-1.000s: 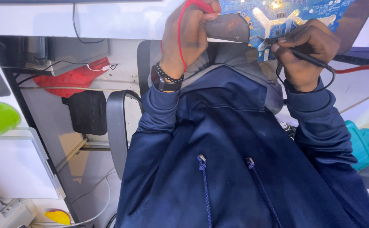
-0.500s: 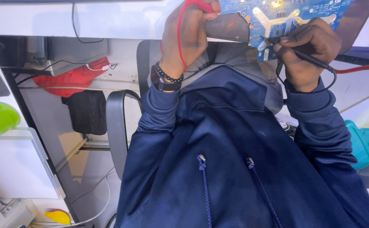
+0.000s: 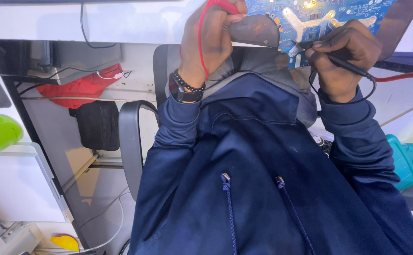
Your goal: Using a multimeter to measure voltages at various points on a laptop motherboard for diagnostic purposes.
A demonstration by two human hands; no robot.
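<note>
Barely anything has moved since a second ago: my right hand has crept a touch up and inward along the board, and my left has held its place.

Biggest in my view is my own navy hooded top, filling the lower middle, with the white desk running across the top edge. On that desk, at upper right, lies the blue circuit board with its pale metal bracket, partly cut off by the frame. A grey chair armrest curves at my left side, and a teal plastic case sits off to my right.

My left hand is closed in a fist round the red probe, its red lead looping down past a black wristwatch. My right hand is curled tight, pinching the black probe like a pen; the tip points at the board's lower edge, though I cannot tell whether it touches. Its black lead arcs below my wrist.
</note>
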